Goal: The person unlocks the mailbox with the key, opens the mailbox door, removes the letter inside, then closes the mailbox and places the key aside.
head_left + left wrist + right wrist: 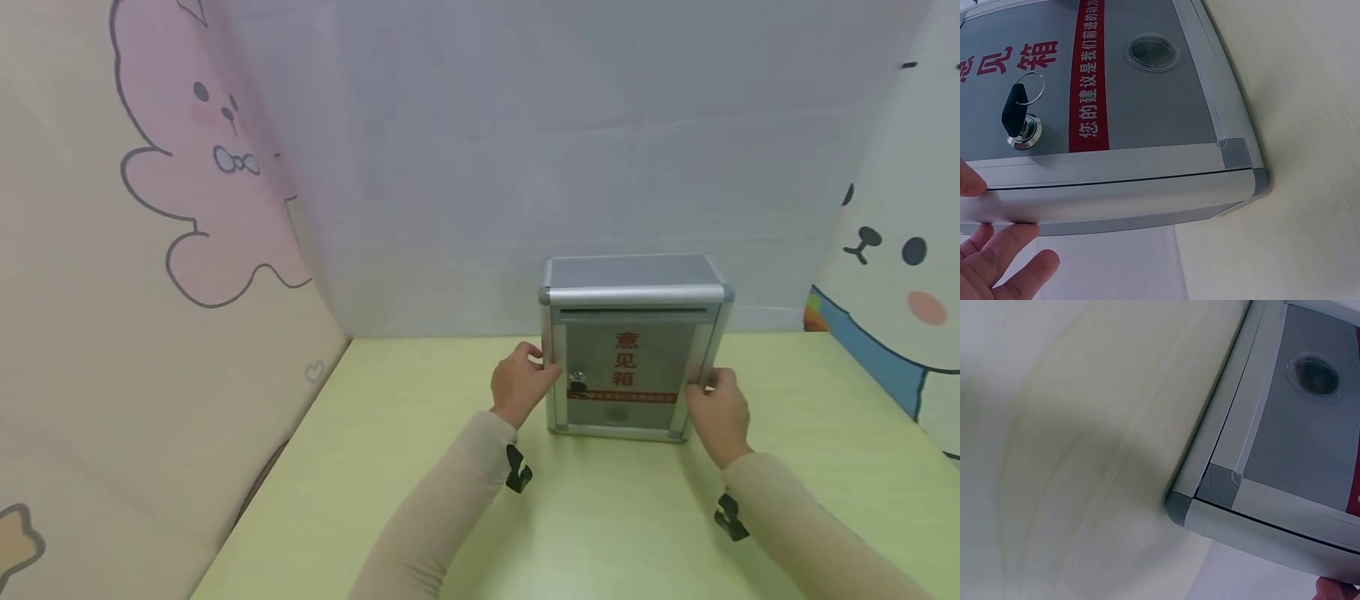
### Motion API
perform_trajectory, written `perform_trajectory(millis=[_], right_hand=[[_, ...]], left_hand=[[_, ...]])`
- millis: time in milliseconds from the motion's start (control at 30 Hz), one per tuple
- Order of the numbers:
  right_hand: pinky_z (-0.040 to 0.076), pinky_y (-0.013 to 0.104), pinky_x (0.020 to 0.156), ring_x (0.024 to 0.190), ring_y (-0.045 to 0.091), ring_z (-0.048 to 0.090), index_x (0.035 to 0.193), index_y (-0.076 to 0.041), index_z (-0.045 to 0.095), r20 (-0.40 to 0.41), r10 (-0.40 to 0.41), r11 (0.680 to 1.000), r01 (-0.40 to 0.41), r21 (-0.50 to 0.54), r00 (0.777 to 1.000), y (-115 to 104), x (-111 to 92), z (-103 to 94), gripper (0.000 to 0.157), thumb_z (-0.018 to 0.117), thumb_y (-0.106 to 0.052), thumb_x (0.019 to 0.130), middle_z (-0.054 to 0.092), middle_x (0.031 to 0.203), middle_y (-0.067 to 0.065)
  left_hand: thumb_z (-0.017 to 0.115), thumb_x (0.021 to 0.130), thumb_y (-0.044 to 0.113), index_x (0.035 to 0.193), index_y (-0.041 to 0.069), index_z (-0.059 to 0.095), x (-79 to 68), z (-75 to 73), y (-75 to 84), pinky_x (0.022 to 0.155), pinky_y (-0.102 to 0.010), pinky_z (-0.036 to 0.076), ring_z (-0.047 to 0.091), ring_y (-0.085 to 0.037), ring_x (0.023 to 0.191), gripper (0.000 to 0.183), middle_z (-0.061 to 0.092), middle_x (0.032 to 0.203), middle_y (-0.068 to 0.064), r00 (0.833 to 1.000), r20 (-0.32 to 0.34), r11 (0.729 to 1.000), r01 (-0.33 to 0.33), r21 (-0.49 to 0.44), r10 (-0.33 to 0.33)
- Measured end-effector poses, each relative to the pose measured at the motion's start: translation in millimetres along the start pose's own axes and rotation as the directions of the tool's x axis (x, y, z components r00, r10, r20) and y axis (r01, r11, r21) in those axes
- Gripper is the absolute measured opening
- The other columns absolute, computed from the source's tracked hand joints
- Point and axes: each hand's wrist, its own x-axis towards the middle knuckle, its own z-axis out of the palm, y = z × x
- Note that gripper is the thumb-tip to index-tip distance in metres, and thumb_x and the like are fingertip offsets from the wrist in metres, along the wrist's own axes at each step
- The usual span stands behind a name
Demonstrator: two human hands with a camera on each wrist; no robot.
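A grey suggestion box (648,358) with silver metal edges stands upright on the table, its door facing me. Red Chinese characters and a red strip mark the door, and a slot (633,312) runs across the top. My left hand (521,385) grips the left side, thumb at the front edge and fingertips against the side wall (1116,200). On the other side my right hand (720,417) holds the right edge; only a fingertip (1335,589) shows in the right wrist view. A black-headed key (1015,111) with a ring sits in the door lock (1025,132).
The pale yellow-green table (420,400) reaches back to a plain whitish wall sheet (465,183). A pink cartoon figure (187,167) decorates the left wall, and a white cartoon bear (900,317) the right. Dark clips (517,468) hang at both sleeve cuffs.
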Motion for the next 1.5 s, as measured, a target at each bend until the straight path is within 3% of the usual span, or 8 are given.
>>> perform_trajectory(millis=[433,833,1000,1100,1200,1333,1433,1500], right_hand=[[0.040,0.039,0.066,0.090,0.038,0.051,0.121,0.016,0.036,0.066,-0.062,0.998,0.061,0.024,0.996,-8.3,-9.9,16.3,0.038,0.040,-0.008,0.093,0.047,0.115,0.032],[0.040,0.040,0.069,0.089,0.036,0.048,0.119,0.016,0.035,0.095,-0.154,0.987,0.148,0.063,0.984,-14.9,-21.4,31.3,0.037,0.043,-0.006,0.089,0.046,0.108,0.027],[0.036,0.042,0.076,0.096,0.038,0.043,0.122,0.017,0.034,-0.015,-0.263,0.962,0.263,0.066,0.965,-8.6,-23.4,37.9,0.043,0.046,-0.005,0.087,0.040,0.113,0.030],[0.028,0.048,0.080,0.096,0.044,0.037,0.115,0.019,0.038,-0.228,-0.439,0.883,0.464,0.069,0.869,-5.8,-23.0,47.4,0.044,0.048,-0.006,0.080,0.040,0.106,0.033],[0.028,0.052,0.077,0.088,0.045,0.041,0.101,0.015,0.047,-0.355,-0.662,0.717,0.695,-0.044,0.660,-9.4,-22.9,59.5,0.039,0.049,-0.014,0.075,0.047,0.093,0.031],[0.033,0.051,0.067,0.074,0.037,0.048,0.089,0.005,0.056,-0.284,-0.876,0.460,0.852,-0.251,0.389,-21.4,-26.5,76.7,0.033,0.043,-0.025,0.090,0.054,0.080,0.021],[0.035,0.048,0.067,0.075,0.034,0.050,0.088,0.001,0.060,-0.221,-0.935,0.343,0.870,-0.354,0.278,-30.2,-30.1,88.8,0.038,0.041,-0.031,0.097,0.056,0.081,0.018],[0.037,0.048,0.066,0.075,0.034,0.052,0.088,0.000,0.062,-0.199,-0.947,0.311,0.872,-0.377,0.252,-35.2,-31.7,94.7,0.039,0.042,-0.031,0.098,0.058,0.080,0.017]], left_hand=[[0.068,0.076,0.025,0.093,0.010,0.065,-3.5,-14.8,-21.2,0.053,-0.026,0.039,0.061,-0.012,0.060,0.023,0.070,0.075,-0.001,0.999,-0.044,0.999,-0.019,-0.034,0.018],[0.070,0.076,0.025,0.093,0.009,0.066,-6.7,-34.5,-36.3,0.051,-0.028,0.039,0.063,-0.015,0.061,0.024,0.070,0.076,-0.003,0.998,-0.058,1.000,0.004,-0.003,-0.004],[0.069,0.077,0.025,0.096,0.011,0.066,-6.5,-36.5,-40.3,0.054,-0.029,0.041,0.065,-0.017,0.067,0.025,0.072,0.081,-0.003,0.999,-0.037,1.000,-0.005,-0.006,0.005],[0.068,0.077,0.024,0.098,0.010,0.066,-6.9,-37.4,-41.4,0.054,-0.029,0.042,0.066,-0.019,0.070,0.025,0.072,0.084,-0.003,1.000,-0.017,1.000,-0.021,-0.012,0.021],[0.068,0.078,0.023,0.099,0.009,0.066,-7.1,-38.8,-43.0,0.055,-0.028,0.042,0.066,-0.021,0.071,0.025,0.073,0.085,-0.004,0.999,-0.013,0.999,-0.050,-0.018,0.050],[0.068,0.080,0.021,0.099,0.008,0.067,-6.7,-40.5,-45.7,0.055,-0.027,0.042,0.066,-0.022,0.070,0.023,0.073,0.085,-0.006,0.994,-0.019,0.994,-0.105,-0.019,0.105],[0.068,0.080,0.019,0.099,0.007,0.067,-6.7,-41.2,-46.5,0.053,-0.026,0.041,0.065,-0.020,0.065,0.022,0.073,0.084,-0.006,0.992,-0.019,0.992,-0.128,-0.023,0.127],[0.068,0.080,0.019,0.099,0.007,0.067,-6.8,-41.1,-46.7,0.052,-0.025,0.040,0.064,-0.018,0.063,0.022,0.073,0.084,-0.006,0.991,-0.016,0.991,-0.130,-0.023,0.130]])
